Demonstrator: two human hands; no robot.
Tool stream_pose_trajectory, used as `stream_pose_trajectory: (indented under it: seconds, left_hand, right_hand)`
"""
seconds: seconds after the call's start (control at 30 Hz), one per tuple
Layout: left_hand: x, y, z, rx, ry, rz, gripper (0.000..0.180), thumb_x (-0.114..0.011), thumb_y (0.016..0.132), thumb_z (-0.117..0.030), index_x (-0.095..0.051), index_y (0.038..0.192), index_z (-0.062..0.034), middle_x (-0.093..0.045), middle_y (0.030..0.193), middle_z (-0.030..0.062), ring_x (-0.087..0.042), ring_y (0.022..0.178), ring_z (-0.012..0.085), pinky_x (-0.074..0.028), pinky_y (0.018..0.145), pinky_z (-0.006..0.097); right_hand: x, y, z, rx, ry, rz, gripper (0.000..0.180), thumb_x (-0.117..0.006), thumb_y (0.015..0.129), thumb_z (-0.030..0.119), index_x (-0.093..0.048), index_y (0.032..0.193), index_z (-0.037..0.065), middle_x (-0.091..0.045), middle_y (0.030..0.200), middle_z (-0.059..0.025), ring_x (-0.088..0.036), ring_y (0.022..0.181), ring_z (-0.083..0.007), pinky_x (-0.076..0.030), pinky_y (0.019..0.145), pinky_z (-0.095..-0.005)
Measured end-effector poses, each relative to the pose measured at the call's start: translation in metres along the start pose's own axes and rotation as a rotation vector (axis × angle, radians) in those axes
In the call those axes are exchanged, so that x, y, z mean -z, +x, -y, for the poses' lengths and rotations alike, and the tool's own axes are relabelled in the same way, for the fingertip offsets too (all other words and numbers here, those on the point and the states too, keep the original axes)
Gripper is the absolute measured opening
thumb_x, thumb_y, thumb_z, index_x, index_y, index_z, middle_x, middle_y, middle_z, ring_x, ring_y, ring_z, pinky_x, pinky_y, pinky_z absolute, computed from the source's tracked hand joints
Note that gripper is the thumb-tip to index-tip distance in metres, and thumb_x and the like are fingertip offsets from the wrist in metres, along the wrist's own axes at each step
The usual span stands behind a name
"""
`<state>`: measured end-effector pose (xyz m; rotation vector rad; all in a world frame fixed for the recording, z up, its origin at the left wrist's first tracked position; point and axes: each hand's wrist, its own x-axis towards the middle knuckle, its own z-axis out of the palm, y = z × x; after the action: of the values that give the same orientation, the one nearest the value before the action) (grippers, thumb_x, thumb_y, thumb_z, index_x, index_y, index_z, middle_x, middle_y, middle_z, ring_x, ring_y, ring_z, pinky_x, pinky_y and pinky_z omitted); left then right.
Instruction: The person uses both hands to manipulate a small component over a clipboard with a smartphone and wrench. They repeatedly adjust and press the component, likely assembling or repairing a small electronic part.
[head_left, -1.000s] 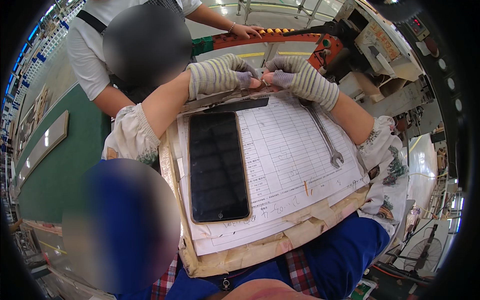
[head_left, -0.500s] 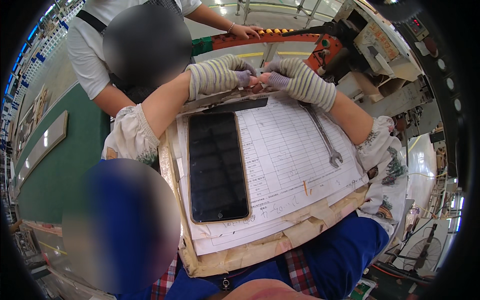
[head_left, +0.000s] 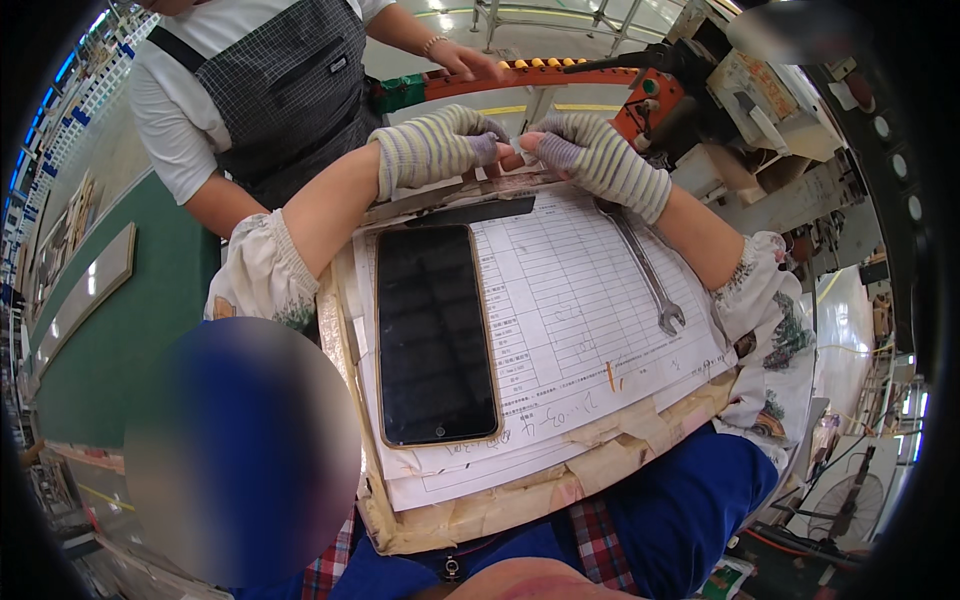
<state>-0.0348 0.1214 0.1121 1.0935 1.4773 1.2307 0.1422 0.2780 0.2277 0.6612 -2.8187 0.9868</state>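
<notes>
Both my hands wear striped gloves with bare fingertips and meet beyond the far edge of a taped board. My left hand [head_left: 440, 152] has its fingers bent in toward the right one. My right hand [head_left: 600, 160] is closed in a pinch, with a small pale bit showing at its fingertips. What the fingers hold is too small to name. Beneath them, printed form sheets [head_left: 560, 290] cover the board [head_left: 600, 462]. A black phone [head_left: 437, 335] lies on the sheets at the left. An open-ended wrench [head_left: 645, 268] rests at the right, its upper end near my right hand.
Across from me stands a person in a checked apron [head_left: 290, 90], one hand [head_left: 470, 62] near an orange rail with yellow rollers [head_left: 550, 63]. A green table [head_left: 150, 300] bearing a flat strip [head_left: 85, 300] is at the left. Machinery [head_left: 760, 110] and a fan [head_left: 845, 505] stand at the right.
My fingertips have shifted slightly apart, and a pale bit now shows between them. The person opposite has leaned back, and their hand has moved left off the rollers.
</notes>
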Motion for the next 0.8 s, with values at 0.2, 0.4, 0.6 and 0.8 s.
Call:
stream_pose_trajectory:
  seconds: [0.2,0.4,0.6,0.8]
  left_hand:
    - [-0.022,-0.008,-0.040,-0.063,0.318,-0.161,0.033,-0.060,0.082,-0.031,-0.059,0.102,-0.0038,-0.062,0.083,0.0049,-0.058,0.061,0.0099,-0.048,0.062,0.025]
    - [-0.036,-0.034,-0.069,-0.099,0.355,-0.273,0.039,-0.066,0.077,-0.030,-0.058,0.106,-0.0037,-0.062,0.084,0.0047,-0.058,0.067,0.0107,-0.048,0.067,0.025]
    - [-0.060,-0.055,-0.109,-0.023,0.275,-0.293,0.046,-0.069,0.074,-0.030,-0.056,0.110,-0.0040,-0.062,0.085,0.0047,-0.058,0.070,0.0111,-0.048,0.068,0.025]
    - [-0.038,-0.045,-0.082,-0.008,0.029,-0.141,0.037,-0.062,0.081,-0.024,-0.055,0.111,-0.0036,-0.063,0.087,0.0065,-0.058,0.069,0.0111,-0.048,0.067,0.025]
  right_hand:
    - [0.003,-0.006,-0.003,-0.009,0.073,-0.059,0.031,-0.053,0.087,0.031,-0.060,0.089,0.001,-0.047,0.061,0.0034,-0.044,0.057,-0.0038,-0.038,0.051,-0.0181]
    - [0.000,0.000,0.006,-0.308,0.318,-0.055,0.029,-0.055,0.087,0.028,-0.057,0.097,0.001,-0.053,0.073,0.0007,-0.051,0.067,-0.0057,-0.045,0.059,-0.0194]
    - [-0.001,-0.007,0.001,-0.277,0.602,-0.086,0.026,-0.058,0.084,0.024,-0.057,0.097,0.002,-0.056,0.080,-0.0003,-0.051,0.072,-0.0055,-0.044,0.065,-0.0200]
    - [0.000,-0.002,0.011,-0.173,0.559,-0.092,0.025,-0.059,0.082,0.026,-0.059,0.093,0.003,-0.055,0.073,0.0014,-0.049,0.066,-0.0042,-0.040,0.059,-0.0182]
